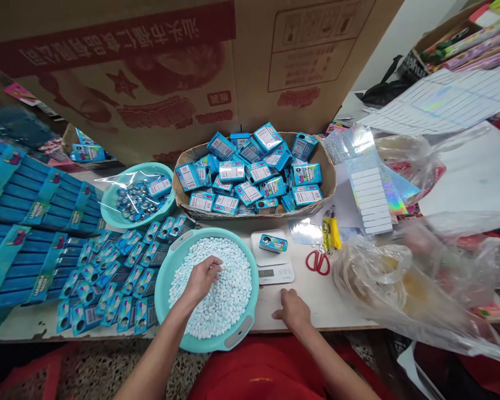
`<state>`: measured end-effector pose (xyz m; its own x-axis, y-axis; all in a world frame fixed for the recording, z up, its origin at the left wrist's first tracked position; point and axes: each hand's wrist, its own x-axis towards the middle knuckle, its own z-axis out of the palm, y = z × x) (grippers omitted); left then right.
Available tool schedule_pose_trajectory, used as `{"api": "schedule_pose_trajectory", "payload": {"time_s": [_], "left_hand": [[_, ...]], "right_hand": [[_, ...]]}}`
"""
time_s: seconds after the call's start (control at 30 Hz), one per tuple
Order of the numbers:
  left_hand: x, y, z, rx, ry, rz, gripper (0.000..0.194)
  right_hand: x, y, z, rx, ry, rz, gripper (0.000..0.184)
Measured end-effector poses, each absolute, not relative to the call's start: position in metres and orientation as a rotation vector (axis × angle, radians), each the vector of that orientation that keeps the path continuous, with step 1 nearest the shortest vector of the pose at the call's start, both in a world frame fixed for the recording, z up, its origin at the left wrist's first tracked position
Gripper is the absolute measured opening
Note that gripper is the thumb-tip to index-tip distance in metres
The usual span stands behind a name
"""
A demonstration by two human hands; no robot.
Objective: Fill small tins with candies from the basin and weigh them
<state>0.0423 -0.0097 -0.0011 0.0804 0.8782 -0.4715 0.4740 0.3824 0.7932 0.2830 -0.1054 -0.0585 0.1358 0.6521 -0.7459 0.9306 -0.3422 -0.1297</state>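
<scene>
My left hand (204, 279) is over a turquoise basin (164, 297) of small white and pale blue candies (229, 303). Its fingertips are pinched together just at the candies; whatever they hold is too small to make out. On the table's front part rests my right hand (294, 309), loosely curled with the thumb out and nothing seen in it. Beyond it is a small white digital scale (282, 273), bearing one blue candy box (273, 243) with a round hole in its end. The digits on the display are hard to read.
A cardboard tray (250, 218) heaped with blue boxes stands behind. At left are a second basin (108, 203) of metallic pieces, rows of holed boxes (125, 314) and stacked display packs (8, 250). Red scissors (318, 263), yellow cutter (335, 233) and plastic bags (416, 289) lie right.
</scene>
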Motion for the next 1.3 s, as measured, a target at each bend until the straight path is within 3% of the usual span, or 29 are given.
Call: {"api": "schedule_pose_trajectory", "payload": {"time_s": [0.27, 0.47, 0.67, 0.8, 0.97, 1.13, 1.3], "left_hand": [[0.048, -0.008, -0.004, 1.309, 1.564, 0.367, 0.026], [0.054, -0.002, 0.003, 1.553, 1.621, 0.306, 0.017], [0.06, 0.002, 0.007, 1.485, 1.637, 0.48, 0.021], [0.071, 0.002, 0.002, 1.381, 1.608, 0.619, 0.022], [0.091, -0.005, -0.002, 0.964, 1.486, 0.809, 0.031], [0.106, -0.006, 0.027, 0.339, 1.216, 1.088, 0.051], [0.104, -0.002, 0.041, 0.127, 1.03, 1.188, 0.045]], "right_hand": [[0.284, -0.106, -0.06, 2.086, 1.52, -1.078, 0.036], [0.284, -0.108, -0.062, 2.151, 1.514, -1.113, 0.035], [0.3, -0.104, -0.043, 2.347, 1.606, -1.214, 0.014], [0.317, -0.056, -0.036, 2.97, 1.963, -1.039, 0.055], [0.309, -0.002, -0.02, 2.727, 2.419, -1.311, 0.032], [0.279, -0.009, 0.04, 2.485, 2.865, -0.959, 0.029], [0.255, -0.011, 0.051, 2.37, 2.88, -0.971, 0.027]]}}
